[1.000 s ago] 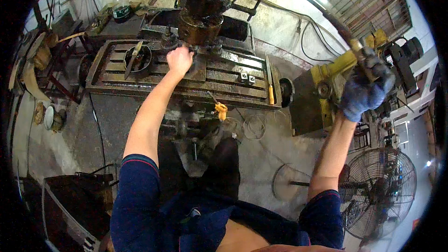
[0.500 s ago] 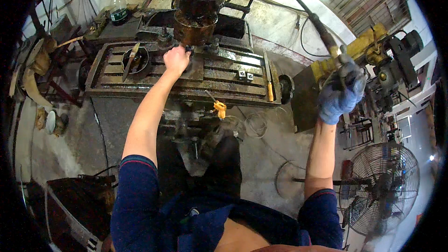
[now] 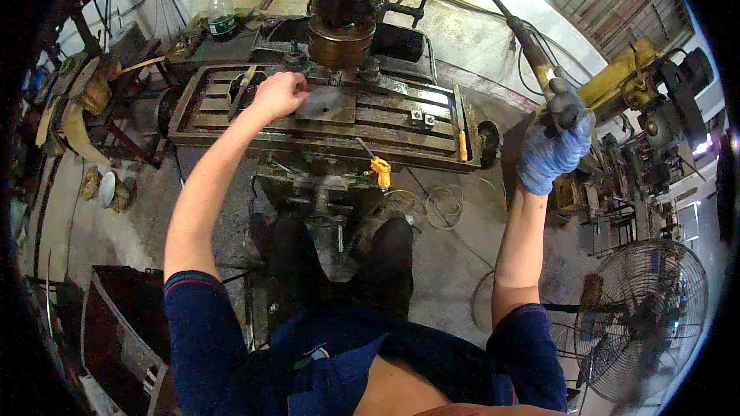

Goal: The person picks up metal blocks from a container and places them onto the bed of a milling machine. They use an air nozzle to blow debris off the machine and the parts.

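My bare left hand (image 3: 281, 95) hovers over the slotted machine table (image 3: 262, 137) with its fingers curled together. Whatever it may pinch is hidden. Beside those fingers lies a flat grey metal plate (image 3: 327, 105) with a small dark hole, below the machine's round spindle head (image 3: 341, 42). My right hand (image 3: 556, 139), in a blue-grey work glove, is closed round the end of a long lever (image 3: 532, 50) that slopes down from the machine. Left of my bare hand, a brush (image 3: 245, 85) rests across a round bowl, which my forearm partly covers.
Two small metal blocks (image 3: 422, 118) and a yellow-handled file (image 3: 462, 146) lie on the table's right part. A yellow air gun (image 3: 380, 172) hangs at its front edge, its hose coiled below. A fan (image 3: 644, 320) stands right; a clear bottle (image 3: 221, 15) stands back left.
My left hand has drawn back to the left from under the spindle, uncovering the plate. My right hand stays on the lever. The view has shifted slightly.
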Demonstrator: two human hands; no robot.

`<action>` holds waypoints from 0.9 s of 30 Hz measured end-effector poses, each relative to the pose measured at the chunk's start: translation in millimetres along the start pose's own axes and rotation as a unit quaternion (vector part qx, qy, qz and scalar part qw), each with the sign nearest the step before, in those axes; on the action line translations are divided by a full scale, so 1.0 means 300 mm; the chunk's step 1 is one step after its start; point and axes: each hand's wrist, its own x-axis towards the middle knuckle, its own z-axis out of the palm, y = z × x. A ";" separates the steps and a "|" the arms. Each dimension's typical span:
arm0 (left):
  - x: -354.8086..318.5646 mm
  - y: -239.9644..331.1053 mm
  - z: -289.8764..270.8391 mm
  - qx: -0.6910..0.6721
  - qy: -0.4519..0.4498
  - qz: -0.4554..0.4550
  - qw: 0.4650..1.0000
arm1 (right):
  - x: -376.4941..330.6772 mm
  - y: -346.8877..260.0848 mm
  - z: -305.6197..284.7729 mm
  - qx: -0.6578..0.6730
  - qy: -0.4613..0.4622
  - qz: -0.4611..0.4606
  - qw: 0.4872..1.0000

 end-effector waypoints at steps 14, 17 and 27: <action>-0.757 -0.090 -0.714 -0.012 0.004 -0.121 0.993 | -0.076 0.036 -0.015 0.005 0.047 0.008 0.999; -1.029 -0.201 -0.806 -0.071 0.115 -0.237 0.962 | -0.098 0.060 -0.029 0.011 0.037 -0.008 0.999; -1.774 -0.374 -0.794 -0.046 0.134 -0.464 0.875 | -0.131 0.091 -0.044 0.014 0.001 -0.044 0.999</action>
